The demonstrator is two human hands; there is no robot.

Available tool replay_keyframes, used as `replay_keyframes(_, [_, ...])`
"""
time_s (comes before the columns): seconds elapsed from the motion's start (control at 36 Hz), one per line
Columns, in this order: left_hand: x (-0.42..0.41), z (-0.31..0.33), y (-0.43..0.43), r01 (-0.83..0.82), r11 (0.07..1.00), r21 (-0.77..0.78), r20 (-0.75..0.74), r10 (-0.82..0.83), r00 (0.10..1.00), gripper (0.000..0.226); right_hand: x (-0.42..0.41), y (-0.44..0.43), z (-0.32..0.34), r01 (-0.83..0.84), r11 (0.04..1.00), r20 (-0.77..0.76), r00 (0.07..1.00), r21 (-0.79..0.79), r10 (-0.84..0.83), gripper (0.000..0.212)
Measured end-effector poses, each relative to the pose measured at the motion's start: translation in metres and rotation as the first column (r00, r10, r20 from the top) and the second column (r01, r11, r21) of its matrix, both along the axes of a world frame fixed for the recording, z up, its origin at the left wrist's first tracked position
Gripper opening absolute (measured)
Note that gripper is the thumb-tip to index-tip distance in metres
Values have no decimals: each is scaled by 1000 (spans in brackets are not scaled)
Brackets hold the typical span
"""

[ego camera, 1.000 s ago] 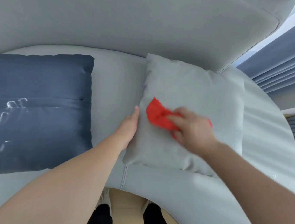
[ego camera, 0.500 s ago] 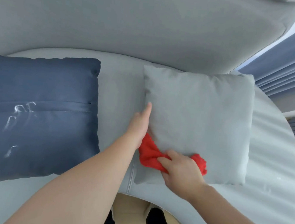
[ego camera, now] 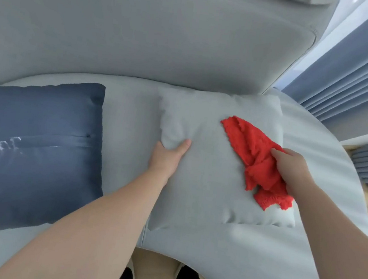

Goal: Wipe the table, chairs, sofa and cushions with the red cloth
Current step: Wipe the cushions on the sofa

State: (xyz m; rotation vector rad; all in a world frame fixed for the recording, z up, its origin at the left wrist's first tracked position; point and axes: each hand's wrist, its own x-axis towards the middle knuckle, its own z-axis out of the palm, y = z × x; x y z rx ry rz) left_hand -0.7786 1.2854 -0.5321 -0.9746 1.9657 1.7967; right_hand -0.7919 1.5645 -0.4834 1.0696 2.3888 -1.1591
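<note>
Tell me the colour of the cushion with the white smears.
Dark blue cushion, seen in the head view.

cloth [ego camera: 256, 156] on right cushion [ego camera: 203, 183], left cushion [ego camera: 35, 145] alongside (both on sofa [ego camera: 145, 31])

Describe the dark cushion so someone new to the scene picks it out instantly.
Start at the curved light grey sofa; two cushions lie flat on its seat. The navy cushion is the left one. Unlike the pale grey cushion beside it, it is dark blue with white smears near its centre seam.
</note>
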Motion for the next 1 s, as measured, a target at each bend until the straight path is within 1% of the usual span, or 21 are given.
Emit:
replay_keyframes(0.08, [7, 14, 0, -33, 999, 34, -61, 35, 998, 59, 7, -7, 7, -51, 999, -53, 997, 11, 51, 19])
replay_keyframes(0.14, [14, 28, -7, -41, 999, 28, -105, 44, 993, 41, 15, -18, 16, -67, 998, -98, 993, -15, 65, 19])
replay_keyframes(0.17, [16, 37, -15, -39, 999, 33, -124, 43, 991, 37, 17, -24, 22, -77, 996, -119, 990, -35, 72, 18])
replay_keyframes(0.19, [17, 50, -25, -32, 999, 42, -140, 38, 989, 38, 18, -32, 31, -98, 994, -140, 986, -52, 90, 18])
replay_keyframes(0.28, [6, 104, -65, -30, 999, 32, -178, 36, 983, 56, 7, -64, 68, -179, 979, -219, 964, -102, 154, 19])
replay_keyframes(0.33, [-7, 146, -95, -38, 999, 34, -256, 46, 966, 55, -9, -89, 99, -225, 965, -281, 943, -136, 180, 20])
replay_keyframes(0.42, [-25, 210, -136, -72, 997, 3, -358, 68, 931, 50, -37, -130, 150, -306, 943, -380, 894, -133, 236, 19])
replay_keyframes(0.47, [-40, 250, -163, -89, 995, -47, -422, 61, 905, 54, -55, -157, 183, -366, 919, -421, 863, -143, 279, 17])
replay_keyframes(0.53, [-60, 289, -188, -87, 990, -114, -469, 24, 883, 55, -66, -183, 207, -414, 898, -432, 844, -148, 318, 18])
replay_keyframes(0.56, [-70, 306, -202, -77, 987, -139, -491, -1, 871, 52, -69, -195, 215, -428, 892, -434, 838, -147, 331, 20])
replay_keyframes(0.61, [-91, 336, -230, -18, 976, -218, -514, -99, 852, 46, -71, -222, 227, -428, 890, -446, 836, -160, 321, 23])
replay_keyframes(0.64, [-100, 348, -244, 12, 967, -255, -518, -146, 843, 47, -71, -235, 231, -418, 891, -452, 839, -177, 304, 24])
replay_keyframes(0.69, [-115, 364, -271, 25, 954, -297, -533, -188, 825, 48, -72, -260, 238, -402, 890, -469, 842, -215, 267, 23])
replay_keyframes(0.78, [-135, 379, -308, -44, 928, -369, -575, -191, 795, 49, -86, -293, 257, -383, 896, -545, 812, -226, 210, 22])
replay_keyframes(0.89, [-172, 389, -345, -128, 914, -386, -647, -169, 743, 56, -133, -328, 286, -377, 913, -607, 766, -156, 213, 22])
replay_keyframes(0.94, [-195, 392, -358, -164, 905, -392, -674, -161, 721, 61, -156, -343, 292, -364, 926, -651, 727, -98, 217, 22])
replay_keyframes(1.0, [-217, 392, -370, -192, 907, -375, -698, -140, 702, 57, -179, -357, 295, -365, 931, -686, 682, -17, 254, 20])
